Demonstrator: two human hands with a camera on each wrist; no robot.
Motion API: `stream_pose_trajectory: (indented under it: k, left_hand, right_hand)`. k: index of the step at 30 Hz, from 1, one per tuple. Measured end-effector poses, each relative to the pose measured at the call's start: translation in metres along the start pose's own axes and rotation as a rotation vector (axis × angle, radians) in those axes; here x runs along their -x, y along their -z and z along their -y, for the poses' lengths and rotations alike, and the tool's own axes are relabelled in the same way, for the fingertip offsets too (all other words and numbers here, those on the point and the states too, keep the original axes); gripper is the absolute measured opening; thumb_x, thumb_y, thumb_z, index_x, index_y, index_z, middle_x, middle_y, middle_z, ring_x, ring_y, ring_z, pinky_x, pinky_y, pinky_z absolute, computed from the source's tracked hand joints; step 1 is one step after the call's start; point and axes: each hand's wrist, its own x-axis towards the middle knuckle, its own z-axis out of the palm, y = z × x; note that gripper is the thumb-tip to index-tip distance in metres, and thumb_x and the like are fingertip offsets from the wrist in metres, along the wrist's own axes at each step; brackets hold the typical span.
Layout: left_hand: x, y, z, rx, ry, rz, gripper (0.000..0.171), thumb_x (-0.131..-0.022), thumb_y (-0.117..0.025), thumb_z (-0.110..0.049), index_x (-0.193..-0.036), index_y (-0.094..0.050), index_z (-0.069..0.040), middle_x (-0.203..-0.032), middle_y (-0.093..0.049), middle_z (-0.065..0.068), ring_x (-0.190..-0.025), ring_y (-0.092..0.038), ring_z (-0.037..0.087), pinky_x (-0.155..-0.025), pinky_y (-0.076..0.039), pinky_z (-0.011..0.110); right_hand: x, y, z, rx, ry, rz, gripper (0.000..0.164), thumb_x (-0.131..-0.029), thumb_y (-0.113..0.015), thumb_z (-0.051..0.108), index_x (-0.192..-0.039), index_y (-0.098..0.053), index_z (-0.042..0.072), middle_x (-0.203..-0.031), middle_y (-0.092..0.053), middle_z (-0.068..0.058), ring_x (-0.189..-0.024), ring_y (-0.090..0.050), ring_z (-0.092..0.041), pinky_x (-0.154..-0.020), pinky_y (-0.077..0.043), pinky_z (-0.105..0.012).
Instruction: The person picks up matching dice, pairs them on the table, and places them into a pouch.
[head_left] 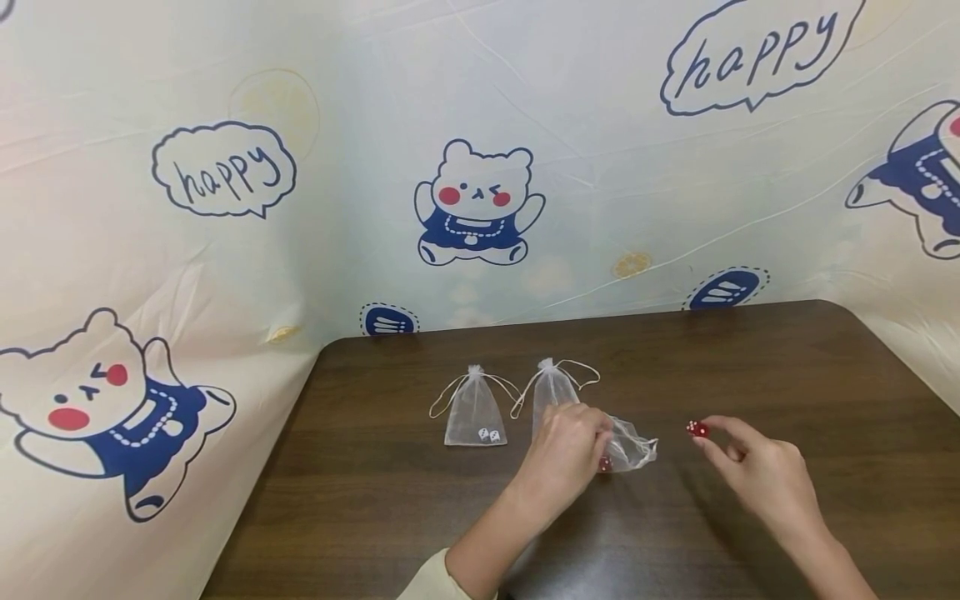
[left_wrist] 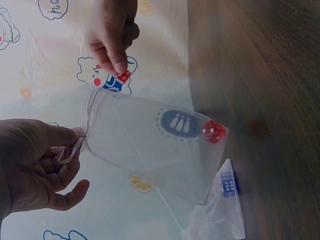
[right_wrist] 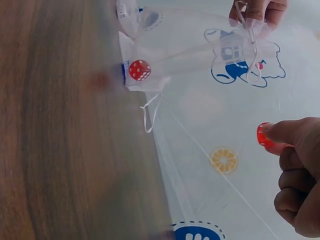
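My left hand (head_left: pixel 561 446) pinches the gathered rim of a sheer white drawstring bag (left_wrist: pixel 160 140). A red die (left_wrist: pixel 214 132) with white pips lies in that bag's bottom corner. To the right, my right hand (head_left: pixel 772 483) pinches another red die (head_left: pixel 697 428) between thumb and forefinger, apart from the bag in the head view. A second drawstring bag (head_left: pixel 553 387), cinched at its neck, lies partly hidden behind my left hand. In the left wrist view a blue die (left_wrist: pixel 228 184) shows through it.
Left of the hands, a third cinched bag (head_left: pixel 468 408) lies flat with two white dice (head_left: pixel 489 435) inside. Everything rests on a dark wooden table (head_left: pixel 360 500). A printed cloth (head_left: pixel 585 217) hangs behind and along the table's sides.
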Motion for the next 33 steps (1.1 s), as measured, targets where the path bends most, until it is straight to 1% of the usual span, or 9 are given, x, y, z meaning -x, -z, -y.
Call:
stream_pose_trajectory:
  k: [2,3,4,5,13,17,23,28,33]
  left_hand:
    - [0.0,0.0,0.0,0.003,0.002,0.005,0.005,-0.079,-0.071,-0.014,-0.083,-0.07,-0.012,-0.081,-0.067,-0.005,-0.078,-0.059,0.01,-0.072,-0.039,0.022]
    - [0.0,0.0,0.0,0.002,0.001,0.003,0.005,-0.079,-0.071,-0.014,-0.083,-0.07,-0.012,-0.081,-0.067,-0.005,-0.078,-0.059,0.01,-0.072,-0.04,0.022]
    - [0.0,-0.001,0.0,0.002,-0.001,0.002,0.005,-0.079,-0.071,-0.014,-0.083,-0.069,-0.012,-0.081,-0.067,-0.005,-0.078,-0.059,0.01,-0.072,-0.04,0.022]
    - [0.0,-0.001,0.001,0.002,-0.002,-0.001,0.005,-0.079,-0.071,-0.014,-0.083,-0.069,-0.012,-0.08,-0.066,-0.005,-0.078,-0.059,0.01,-0.072,-0.04,0.022]
    - [0.001,0.0,0.0,-0.001,-0.012,-0.023,0.006,-0.078,-0.072,-0.015,-0.082,-0.069,-0.012,-0.079,-0.066,-0.006,-0.077,-0.059,0.01,-0.072,-0.04,0.022]
    - [0.0,0.0,0.0,-0.003,-0.011,-0.016,0.006,-0.078,-0.072,-0.015,-0.083,-0.07,-0.012,-0.08,-0.066,-0.006,-0.077,-0.059,0.009,-0.072,-0.04,0.022]
    - [0.0,0.0,0.0,-0.001,-0.009,0.003,0.005,-0.079,-0.071,-0.014,-0.083,-0.069,-0.012,-0.08,-0.066,-0.005,-0.077,-0.059,0.009,-0.073,-0.04,0.022]
    - [0.001,0.0,0.0,-0.005,-0.014,0.003,0.005,-0.079,-0.071,-0.015,-0.083,-0.069,-0.012,-0.08,-0.066,-0.006,-0.077,-0.059,0.008,-0.074,-0.04,0.022]
    - [0.0,0.001,-0.001,0.004,-0.009,0.013,0.005,-0.08,-0.07,-0.014,-0.084,-0.069,-0.012,-0.081,-0.066,-0.005,-0.078,-0.059,0.008,-0.075,-0.04,0.022]
  right_hand:
    - [-0.001,0.0,0.001,-0.019,0.014,-0.031,0.044,-0.086,-0.054,0.052,-0.089,-0.067,0.01,-0.053,-0.03,0.018,-0.044,-0.019,0.006,-0.039,-0.017,-0.016]
    - [-0.001,0.0,0.001,-0.026,0.02,-0.046,0.053,-0.086,-0.046,0.058,-0.089,-0.067,0.009,-0.052,-0.03,0.019,-0.044,-0.018,0.007,-0.039,-0.016,-0.016]
    - [-0.002,0.0,0.001,-0.03,0.021,-0.058,0.059,-0.085,-0.041,0.062,-0.089,-0.067,0.009,-0.052,-0.03,0.019,-0.044,-0.018,0.008,-0.039,-0.016,-0.016]
    - [-0.002,0.0,0.002,-0.035,0.024,-0.07,0.061,-0.085,-0.039,0.063,-0.089,-0.067,0.009,-0.052,-0.029,0.019,-0.044,-0.018,0.008,-0.039,-0.016,-0.015]
    - [-0.007,0.002,0.009,-0.1,0.051,-0.152,0.053,-0.086,-0.047,0.059,-0.087,-0.067,0.01,-0.052,-0.03,0.019,-0.043,-0.022,0.008,-0.04,-0.018,-0.015]
    - [-0.01,0.004,0.014,-0.126,0.049,-0.183,0.05,-0.086,-0.05,0.057,-0.087,-0.067,0.01,-0.051,-0.031,0.019,-0.043,-0.024,0.008,-0.04,-0.02,-0.015]
    - [-0.013,0.003,0.021,-0.161,0.094,-0.257,0.052,-0.086,-0.053,0.055,-0.085,-0.069,0.005,-0.053,-0.032,0.019,-0.043,-0.025,0.006,-0.041,-0.019,-0.012]
    - [-0.014,0.003,0.027,-0.198,0.097,-0.277,0.051,-0.085,-0.055,0.053,-0.086,-0.069,0.004,-0.052,-0.032,0.017,-0.043,-0.026,0.006,-0.042,-0.018,-0.011]
    - [-0.015,0.003,0.033,-0.235,0.119,-0.275,0.049,-0.086,-0.056,0.05,-0.086,-0.069,0.003,-0.051,-0.033,0.017,-0.043,-0.026,0.006,-0.042,-0.019,-0.011]
